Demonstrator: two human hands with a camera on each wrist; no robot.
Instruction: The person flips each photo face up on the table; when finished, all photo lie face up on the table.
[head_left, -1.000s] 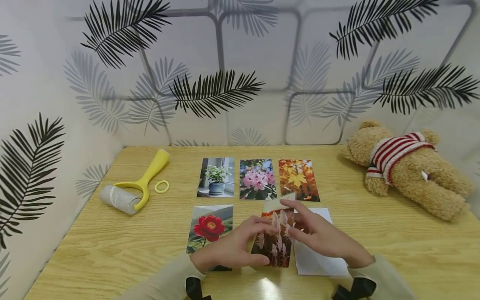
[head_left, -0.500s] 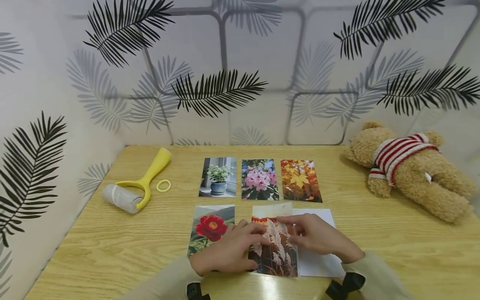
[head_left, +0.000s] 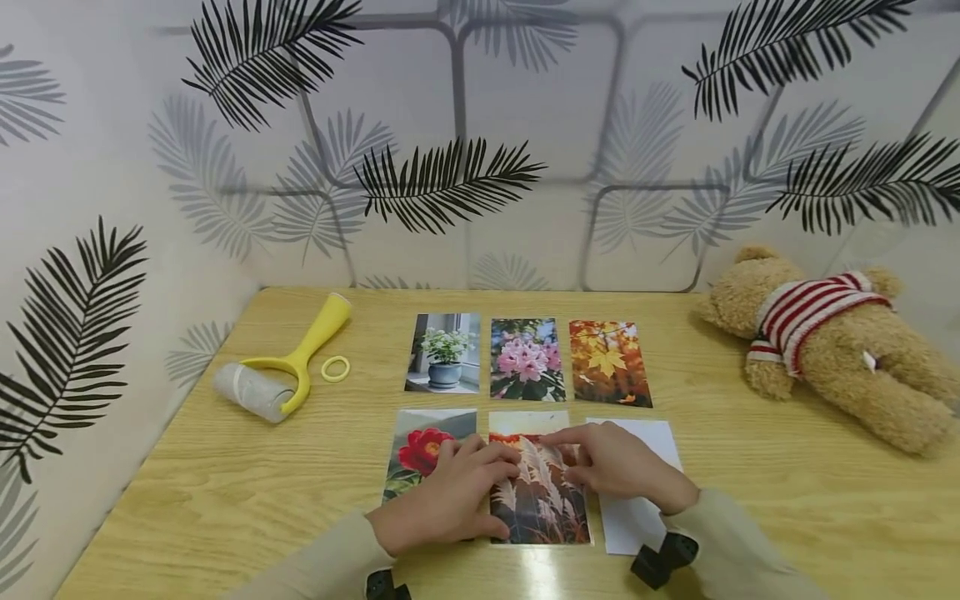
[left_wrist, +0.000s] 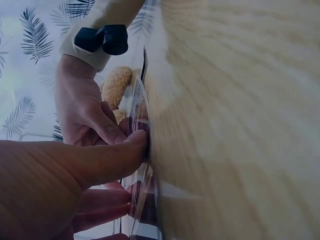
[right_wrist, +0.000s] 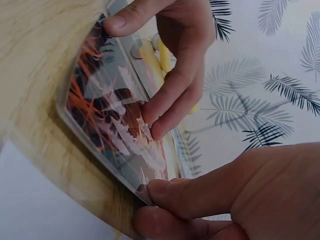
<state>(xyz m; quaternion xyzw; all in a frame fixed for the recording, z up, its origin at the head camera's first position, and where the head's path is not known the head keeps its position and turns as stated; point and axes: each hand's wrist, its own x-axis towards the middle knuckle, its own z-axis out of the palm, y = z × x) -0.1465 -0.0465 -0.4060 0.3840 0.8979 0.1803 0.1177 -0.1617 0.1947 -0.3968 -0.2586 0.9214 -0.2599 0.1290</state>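
A glossy photo print of pale feathery grasses lies on the table between the two hands; its border looks clear in the right wrist view. My left hand rests along its left side, fingertips on the print and thumb at its lower left edge. From the right, my right hand touches the same print, index finger stretched across its upper part and thumb at its right edge. Under the left hand a red flower photo is partly hidden. A white sheet lies partly beneath the right hand.
Three photos form a row behind: a potted plant, pink blossoms and an autumn leaf. Left of them lie a yellow-handled roller and a yellow ring. A teddy bear lies at the right.
The grass photo has gone from tilted between the hands to lying straight beside the red flower photo. Both hands have shifted slightly left with it, and the right hand has come down onto it.
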